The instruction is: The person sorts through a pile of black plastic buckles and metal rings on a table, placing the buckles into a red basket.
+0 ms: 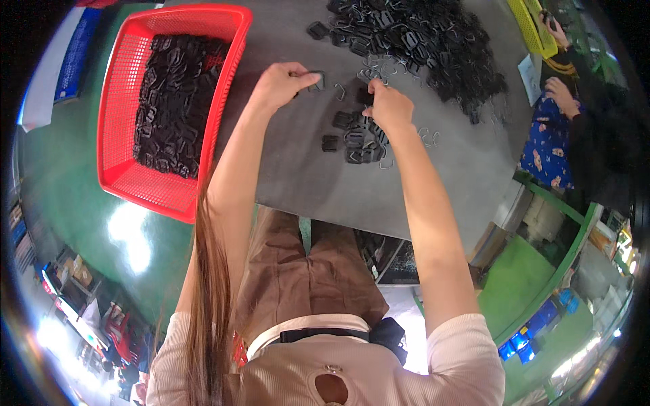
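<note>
My left hand (279, 88) pinches a small black plastic buckle (317, 82) between thumb and fingers, just above the grey tabletop (291, 155). To its right, my right hand (393, 107) has thumb and index finger closed about another dark buckle piece (364, 95), partly hidden by the fingers. A bent metal wire clip (340, 92) lies between the two hands. Below the right hand sits a small cluster of black buckles (362, 143), with one single buckle (330, 143) at its left. More wire clips (428, 137) are scattered right of my right wrist.
A red perforated basket (227, 101) full of black buckles (177, 101) stands at the left. A large heap of buckles and wire clips (426, 40) covers the table's far right. Beyond it are a yellow basket (531, 27) and another person's hand (562, 96) over blue patterned cloth.
</note>
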`<state>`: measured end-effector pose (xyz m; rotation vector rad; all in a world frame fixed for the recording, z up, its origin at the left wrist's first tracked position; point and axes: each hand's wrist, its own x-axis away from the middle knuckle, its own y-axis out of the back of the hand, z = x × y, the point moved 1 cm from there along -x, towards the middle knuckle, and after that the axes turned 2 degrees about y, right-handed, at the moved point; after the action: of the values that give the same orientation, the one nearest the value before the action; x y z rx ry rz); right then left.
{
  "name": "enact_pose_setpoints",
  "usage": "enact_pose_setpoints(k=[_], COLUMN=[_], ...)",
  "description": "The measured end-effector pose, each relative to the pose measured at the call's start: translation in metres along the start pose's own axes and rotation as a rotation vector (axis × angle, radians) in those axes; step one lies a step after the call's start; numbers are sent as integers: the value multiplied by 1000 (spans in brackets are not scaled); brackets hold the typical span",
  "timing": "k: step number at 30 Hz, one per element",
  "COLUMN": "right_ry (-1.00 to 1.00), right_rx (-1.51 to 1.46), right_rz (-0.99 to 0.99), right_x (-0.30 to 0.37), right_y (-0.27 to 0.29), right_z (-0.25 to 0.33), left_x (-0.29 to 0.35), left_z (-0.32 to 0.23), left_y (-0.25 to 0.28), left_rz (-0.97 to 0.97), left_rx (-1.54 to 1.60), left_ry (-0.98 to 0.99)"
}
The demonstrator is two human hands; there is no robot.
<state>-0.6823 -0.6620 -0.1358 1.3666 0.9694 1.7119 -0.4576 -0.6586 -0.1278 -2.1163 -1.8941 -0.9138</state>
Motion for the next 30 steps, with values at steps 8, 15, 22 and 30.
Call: enact_pose_setpoints(k=[8, 15, 22, 30], right_ry=[-33, -77, -132, 369], right_rx=[94, 37, -31, -772], right_rz=[-51, -83, 89, -152], right_x=[-16, -11, -15, 3], right_y=[-7, -1, 15, 65], right_z=[5, 3, 10, 107], left_x=[48, 80, 87, 91], left_z=[-30, 19, 39, 28], left_y=[56, 132, 118, -34], left_rz=[-55, -702, -969, -336], left_rx=[515, -95, -648, -337], left_ry=[-107, -36, -451, -477])
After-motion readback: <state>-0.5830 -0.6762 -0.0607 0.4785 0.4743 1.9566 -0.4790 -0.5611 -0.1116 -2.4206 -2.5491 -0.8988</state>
